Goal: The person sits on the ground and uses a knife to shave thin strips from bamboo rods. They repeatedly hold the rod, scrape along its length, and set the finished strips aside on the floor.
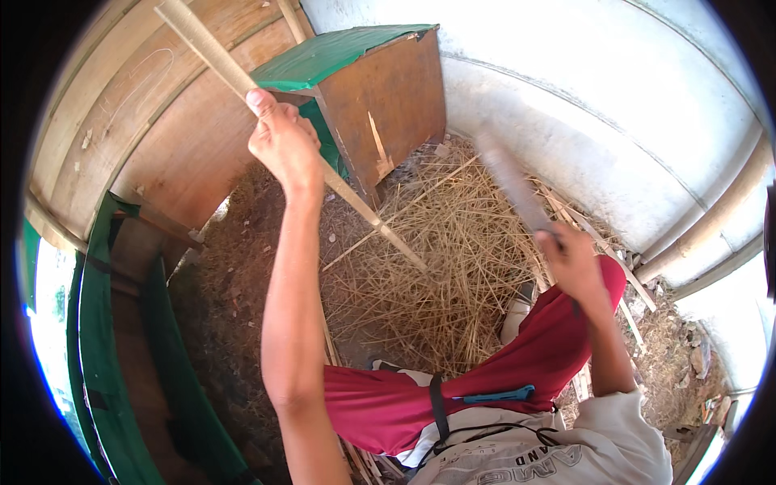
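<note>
My left hand [287,144] is closed around a long, pale bamboo strip [368,212]. The strip slants from the upper left down to the straw-like heap in front of me. In my right hand [572,257] is a machete [509,174], its blade pointing up and away and smeared by motion. Blade and strip are apart. Below them lies a heap of thin, dry shavings [453,299], between my bent legs in red trousers [517,352]. A slim blue object [495,396] rests on my lap; its kind is unclear.
A wooden box [396,105] with a green cover [347,56] stands ahead against a whitish curved wall [582,73]. Brown panels [178,162] and green sheeting [113,388] line the left side. Several loose strips [638,295] lie to my right.
</note>
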The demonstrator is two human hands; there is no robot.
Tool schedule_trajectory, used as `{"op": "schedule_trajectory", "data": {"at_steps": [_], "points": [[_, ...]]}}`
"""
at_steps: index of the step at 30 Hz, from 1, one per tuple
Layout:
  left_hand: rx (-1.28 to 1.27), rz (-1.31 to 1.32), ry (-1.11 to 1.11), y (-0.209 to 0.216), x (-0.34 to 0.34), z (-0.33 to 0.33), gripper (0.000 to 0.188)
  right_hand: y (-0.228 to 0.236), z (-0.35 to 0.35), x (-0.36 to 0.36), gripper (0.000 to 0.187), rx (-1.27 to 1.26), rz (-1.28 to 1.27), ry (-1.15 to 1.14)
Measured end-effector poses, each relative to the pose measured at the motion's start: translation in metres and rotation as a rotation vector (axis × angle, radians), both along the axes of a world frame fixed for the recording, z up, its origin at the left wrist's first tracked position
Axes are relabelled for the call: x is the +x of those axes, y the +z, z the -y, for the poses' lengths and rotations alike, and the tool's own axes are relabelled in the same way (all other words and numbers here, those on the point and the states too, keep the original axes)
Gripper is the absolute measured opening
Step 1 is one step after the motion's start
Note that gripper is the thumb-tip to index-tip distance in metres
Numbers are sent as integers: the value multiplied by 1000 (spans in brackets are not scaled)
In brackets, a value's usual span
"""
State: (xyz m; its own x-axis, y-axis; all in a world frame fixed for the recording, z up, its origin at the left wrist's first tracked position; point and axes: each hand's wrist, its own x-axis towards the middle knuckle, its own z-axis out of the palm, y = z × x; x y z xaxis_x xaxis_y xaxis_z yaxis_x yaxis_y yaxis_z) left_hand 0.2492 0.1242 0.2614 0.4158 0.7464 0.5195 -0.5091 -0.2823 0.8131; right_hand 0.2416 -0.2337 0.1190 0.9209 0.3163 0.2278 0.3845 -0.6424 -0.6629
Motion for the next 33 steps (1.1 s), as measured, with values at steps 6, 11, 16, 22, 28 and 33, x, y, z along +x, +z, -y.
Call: {"op": "schedule_trajectory", "data": {"at_steps": [6, 11, 16, 22, 28, 33], "points": [[13, 140, -236, 84, -67, -8, 65, -17, 159, -31, 29, -125, 356, -535], [178, 202, -291, 159, -135, -31, 43, -168, 268, -86, 39, -363, 159, -686], [123, 250, -87, 165, -154, -54, 47, -289, 261, -201, 45, -242, -250, -785], [-54, 341, 15, 121, -162, -94, 55, -308, 244, -290, 43, -580, -572, -513], [-178, 383, 125, 63, -191, -121, 65, -329, 231, -296, 42, -647, -669, -435], [-273, 484, 83, 18, -211, -142, 66, -346, 234, -299, 41, -661, -686, -475]]}}
